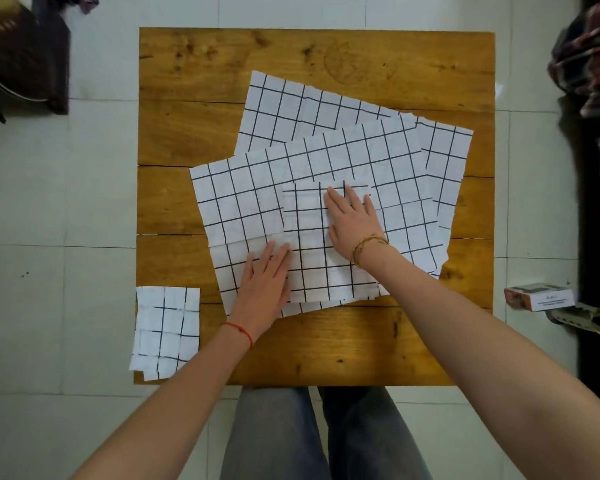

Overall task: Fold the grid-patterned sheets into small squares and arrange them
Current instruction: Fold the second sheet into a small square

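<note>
White gridded paper, a folded sheet (312, 244), lies under both flat palms: the left hand (265, 282) presses its seven o'clock edge, the right hand (352, 220) its top, each grip open, clasping nothing. Larger sheets (326, 133) lie beneath on the wooden bench (187, 81); folded squares (167, 332) sit at eight o'clock.

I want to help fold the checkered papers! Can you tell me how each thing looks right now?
Folded piece: partly folded, lying on the sheets, pressed flat by both hands.
Top sheet: unfolded, creased.
Bottom sheet: unfolded, under the top sheet.
Small square stack: folded, at the table's near left corner, overhanging the edge.
Left hand: flat, palm down on the paper.
Right hand: flat, fingers spread.
Table: holds all the paper.
</note>
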Motion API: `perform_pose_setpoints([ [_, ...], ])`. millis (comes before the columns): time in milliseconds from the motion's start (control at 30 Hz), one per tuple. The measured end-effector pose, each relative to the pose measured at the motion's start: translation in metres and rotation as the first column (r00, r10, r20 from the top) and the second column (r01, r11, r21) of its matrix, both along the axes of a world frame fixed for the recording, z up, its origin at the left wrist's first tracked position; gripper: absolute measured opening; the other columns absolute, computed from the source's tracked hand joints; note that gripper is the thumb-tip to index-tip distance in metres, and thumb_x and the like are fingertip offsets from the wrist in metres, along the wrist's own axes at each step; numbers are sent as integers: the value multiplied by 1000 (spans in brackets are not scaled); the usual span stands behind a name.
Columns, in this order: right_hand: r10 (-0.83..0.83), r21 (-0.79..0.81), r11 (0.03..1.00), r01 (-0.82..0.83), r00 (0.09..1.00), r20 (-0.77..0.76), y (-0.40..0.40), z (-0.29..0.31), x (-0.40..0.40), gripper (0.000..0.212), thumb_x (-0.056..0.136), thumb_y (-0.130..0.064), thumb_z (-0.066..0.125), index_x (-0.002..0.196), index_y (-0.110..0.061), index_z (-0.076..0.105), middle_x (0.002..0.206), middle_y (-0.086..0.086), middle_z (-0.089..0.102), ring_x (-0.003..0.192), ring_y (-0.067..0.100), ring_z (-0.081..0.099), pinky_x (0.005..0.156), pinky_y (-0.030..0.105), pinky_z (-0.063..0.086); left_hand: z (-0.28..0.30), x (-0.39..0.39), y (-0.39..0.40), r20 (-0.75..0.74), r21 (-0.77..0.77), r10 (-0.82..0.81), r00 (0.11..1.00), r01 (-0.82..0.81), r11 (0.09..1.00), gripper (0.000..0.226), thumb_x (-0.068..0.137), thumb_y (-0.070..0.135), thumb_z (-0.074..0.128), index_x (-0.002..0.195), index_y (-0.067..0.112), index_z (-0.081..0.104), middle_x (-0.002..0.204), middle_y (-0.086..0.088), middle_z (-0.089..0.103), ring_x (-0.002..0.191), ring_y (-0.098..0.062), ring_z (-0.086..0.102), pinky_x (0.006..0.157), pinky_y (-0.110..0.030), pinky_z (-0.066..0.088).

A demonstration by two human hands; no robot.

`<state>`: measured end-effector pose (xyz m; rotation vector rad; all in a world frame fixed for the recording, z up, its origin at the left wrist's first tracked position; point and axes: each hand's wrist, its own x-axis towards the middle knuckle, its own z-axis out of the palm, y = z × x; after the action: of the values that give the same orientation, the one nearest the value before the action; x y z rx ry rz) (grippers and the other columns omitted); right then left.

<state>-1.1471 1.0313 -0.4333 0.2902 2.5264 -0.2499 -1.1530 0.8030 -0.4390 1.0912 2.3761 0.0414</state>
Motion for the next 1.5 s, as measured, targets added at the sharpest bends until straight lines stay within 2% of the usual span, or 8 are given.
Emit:
perform_pose_setpoints([
  [300,6,8,1000,-6,1000,-10,-1,-3,2,62,98,-27,32,152,-16,3,160,-2,-3,147,27,-4,118,51,3,6,70,-39,77,-18,27,997,-26,999,57,98,35,34,151,16,23,158,-3,22,147,-25,15,116,-51,24],
  [400,-49,-104,994,35,990,-135,5,-5,5,59,95,-20,37,150,-16,15,159,0,10,146,27,5,118,49,9,8,69,-35,74,63,80,994,-85,994,50,98,32,37,146,17,36,152,-2,35,144,-25,25,118,-47,21],
  [567,-536,-346,841,417,732,-420,27,6,23,39,90,-10,46,129,-11,49,128,6,54,116,24,48,100,37,41,17,39,-2,145,265,425,894,-448,853,32,96,24,48,128,18,52,124,1,54,119,-13,46,104,-32,42],
  [667,-789,-407,614,676,501,-357,38,9,42,17,91,-19,50,104,-12,59,94,0,61,88,19,57,81,39,52,17,13,24,258,275,657,708,-706,653,29,94,22,55,122,17,55,111,2,54,104,-11,50,91,-24,44],
  [900,-903,-442,410,798,422,-77,37,-1,62,19,85,-25,64,97,-11,62,79,-3,60,67,6,53,61,15,41,3,-15,60,389,46,834,391,-913,406,24,89,20,63,111,11,59,108,-8,60,91,-15,57,76,-23,46],
  [1233,-906,-481,331,812,416,79,29,-5,56,10,79,-15,66,86,-15,59,74,-5,54,71,11,52,60,16,39,4,-20,67,437,31,847,301,-947,321,19,87,22,67,100,10,63,98,-3,63,86,-11,56,61,-10,37],
  [1367,-890,-554,349,756,452,57,31,-2,61,12,80,-19,67,87,-16,58,74,-7,54,70,8,51,65,18,40,12,-23,68,520,68,803,291,-951,301,18,86,23,68,98,12,61,90,3,64,79,-5,57,65,-11,42],
  [1500,-902,-604,273,749,417,110,38,-1,64,17,79,-17,69,91,-18,57,66,-8,54,66,8,53,71,20,44,14,-29,61,615,22,756,223,-964,266,26,83,22,71,107,18,61,94,5,66,89,-11,64,85,-27,53],
])
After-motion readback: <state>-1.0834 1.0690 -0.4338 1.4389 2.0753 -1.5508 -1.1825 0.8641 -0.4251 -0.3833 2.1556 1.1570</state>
